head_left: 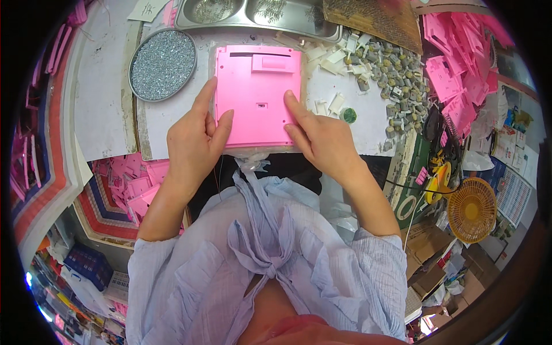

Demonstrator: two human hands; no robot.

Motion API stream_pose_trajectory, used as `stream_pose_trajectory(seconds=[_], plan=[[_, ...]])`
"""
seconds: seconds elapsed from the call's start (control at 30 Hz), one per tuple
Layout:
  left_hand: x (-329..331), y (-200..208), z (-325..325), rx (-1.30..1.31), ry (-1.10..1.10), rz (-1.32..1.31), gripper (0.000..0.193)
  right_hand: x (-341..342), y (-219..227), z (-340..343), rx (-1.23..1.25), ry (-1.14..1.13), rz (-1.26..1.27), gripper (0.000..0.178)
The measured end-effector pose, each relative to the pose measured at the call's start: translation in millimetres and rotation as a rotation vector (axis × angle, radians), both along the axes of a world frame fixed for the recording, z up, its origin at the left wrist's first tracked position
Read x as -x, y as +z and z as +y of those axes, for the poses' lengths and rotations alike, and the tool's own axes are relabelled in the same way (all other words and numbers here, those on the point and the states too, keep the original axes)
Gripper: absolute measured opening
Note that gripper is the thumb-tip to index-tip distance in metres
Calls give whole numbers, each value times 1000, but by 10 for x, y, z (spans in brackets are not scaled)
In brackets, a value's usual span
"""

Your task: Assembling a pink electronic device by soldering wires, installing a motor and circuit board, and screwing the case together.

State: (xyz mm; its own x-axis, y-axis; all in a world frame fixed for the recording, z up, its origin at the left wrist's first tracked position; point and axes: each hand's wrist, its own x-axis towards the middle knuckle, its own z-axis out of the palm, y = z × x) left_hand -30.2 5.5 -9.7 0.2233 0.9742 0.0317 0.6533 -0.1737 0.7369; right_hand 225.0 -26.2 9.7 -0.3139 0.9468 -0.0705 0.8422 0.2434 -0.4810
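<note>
A flat, pink plastic casing (251, 123) lies face up in front of me, with a dark slot along its far edge, a raised block near the far right and a small opening in the middle. My left hand (194, 133) grips its left edge, index finger stretched along the side and thumb at the near left corner. On the opposite edge, my right hand (329, 140) holds on, two fingertips resting on the pink face. The undersides of both grips are hidden. Clear plastic (250, 160) pokes out beneath the casing's near edge.
A round dish of small screws (163, 65) stands at the left. Metal trays (241, 16) sit behind the casing. White plastic pieces (336, 57), many small greyish parts (402, 86) and a green round item (348, 115) lie at right. Pink parts (454, 75) pile up far right; others (135, 181) fill a lower-left bin.
</note>
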Motion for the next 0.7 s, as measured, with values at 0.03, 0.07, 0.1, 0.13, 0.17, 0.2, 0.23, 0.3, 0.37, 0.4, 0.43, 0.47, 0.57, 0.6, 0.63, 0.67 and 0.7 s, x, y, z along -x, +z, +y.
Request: stream_pose_trajectory(seconds=[0.03,0.07,0.1,0.13,0.17,0.2,0.23,0.3,0.37,0.4,0.43,0.47,0.57,0.6,0.63,0.67,0.7], plan=[[7,-4,-6,-6,-7,30,61,13,34,13,20,10,-56,56],[15,-46,-2,-2,-12,2,62,29,56,24,23,16,-96,55],[26,-121,6,3,-17,-27,62,50,73,35,25,22,-136,54],[28,-179,13,8,-21,-55,62,60,94,47,27,29,-176,53],[41,-195,18,23,-25,-80,62,55,138,64,41,47,-186,53],[55,-205,21,37,-28,-105,63,27,188,83,54,67,-196,52],[71,-213,19,52,-30,-130,63,4,217,92,67,87,-207,51],[52,-223,6,37,-12,-154,59,-16,232,134,47,114,-189,48],[25,-147,7,92,-11,-117,53,26,235,174,22,133,-199,46],[20,-33,44,150,-14,-69,50,56,242,226,1,143,-219,45],[16,51,71,208,-17,-22,47,88,256,257,-20,152,-239,44],[6,86,109,2,-62,29,45,86,295,279,-4,168,-244,43],[28,79,193,-444,-199,192,42,54,367,314,33,199,-272,40],[43,33,190,-479,-251,245,43,68,359,325,39,197,-290,41],[57,-10,193,-513,-302,298,43,78,350,341,44,196,-307,41],[78,-5,217,-485,-308,281,42,93,355,365,40,201,-298,41],[81,5,246,-459,-314,264,41,92,352,400,36,206,-288,41]])
